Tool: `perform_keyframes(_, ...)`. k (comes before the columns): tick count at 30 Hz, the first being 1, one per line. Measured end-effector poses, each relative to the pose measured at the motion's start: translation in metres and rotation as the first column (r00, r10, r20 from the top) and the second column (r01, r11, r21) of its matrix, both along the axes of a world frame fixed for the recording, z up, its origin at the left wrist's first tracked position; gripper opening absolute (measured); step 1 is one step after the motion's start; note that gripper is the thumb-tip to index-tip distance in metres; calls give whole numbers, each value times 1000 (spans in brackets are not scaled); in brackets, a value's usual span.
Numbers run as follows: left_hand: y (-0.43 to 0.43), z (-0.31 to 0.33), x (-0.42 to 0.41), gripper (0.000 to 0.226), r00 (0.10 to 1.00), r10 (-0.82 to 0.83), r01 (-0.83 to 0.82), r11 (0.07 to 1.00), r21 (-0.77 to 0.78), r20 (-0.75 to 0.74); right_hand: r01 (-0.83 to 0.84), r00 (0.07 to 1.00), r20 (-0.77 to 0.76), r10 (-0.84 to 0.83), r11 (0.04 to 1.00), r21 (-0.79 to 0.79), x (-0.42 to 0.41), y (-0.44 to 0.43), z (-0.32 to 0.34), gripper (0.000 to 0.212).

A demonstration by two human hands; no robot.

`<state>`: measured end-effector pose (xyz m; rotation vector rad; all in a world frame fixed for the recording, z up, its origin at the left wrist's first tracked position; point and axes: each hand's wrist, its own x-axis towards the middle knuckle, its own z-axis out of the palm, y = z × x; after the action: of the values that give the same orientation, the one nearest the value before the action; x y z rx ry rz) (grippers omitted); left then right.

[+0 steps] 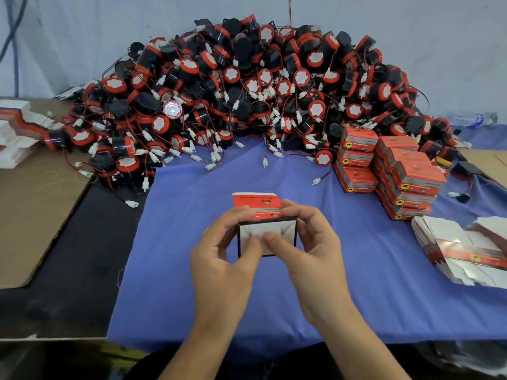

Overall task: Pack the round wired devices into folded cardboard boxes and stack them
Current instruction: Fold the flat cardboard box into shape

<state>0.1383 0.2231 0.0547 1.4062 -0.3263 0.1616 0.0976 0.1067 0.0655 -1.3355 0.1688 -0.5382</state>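
Fingers of both hands curl round a small cardboard box (267,229), held just above the blue cloth (192,270): the left hand (223,266) grips its left side, the right hand (310,248) its right, both thumbs pressing the white end flaps, the red lid flap standing open behind. Beyond lies a great heap of round wired devices (247,86), black and red, banked against a pale wall (82,28). Right of the hands, packed boxes (397,174) stand stacked; nearer, flat box blanks (461,250) lie bundled. More blanks (19,130) rest far left, by brown cardboard sheet (35,209) on the dark table (76,283)
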Motion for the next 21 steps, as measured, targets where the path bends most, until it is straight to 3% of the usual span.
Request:
perform_keyframes(5, -16, -9, -7, 55, 988, 150, -152, 987, -53, -34, 92, 996, 12, -92, 996, -21, 2, 7, -3, 39)
perform_keyframes(16, -21, -16, -10, 43, 985, 172, -171, 985, 32, -29, 278, 956, -111, -270, 958, 67, 7, 18, -9, 59)
perform_keyframes(19, -11, -13, -4, 29, 986, 135, -135, 991, 2, -97, 264, 958, -153, -242, 953, 151, 3, 12, -5, 69)
perform_keyframes(21, -6, -7, -2, 26, 986, 114, -117, 993, -23, -122, 184, 968, -214, -131, 951, 248, 2, 5, -3, 75)
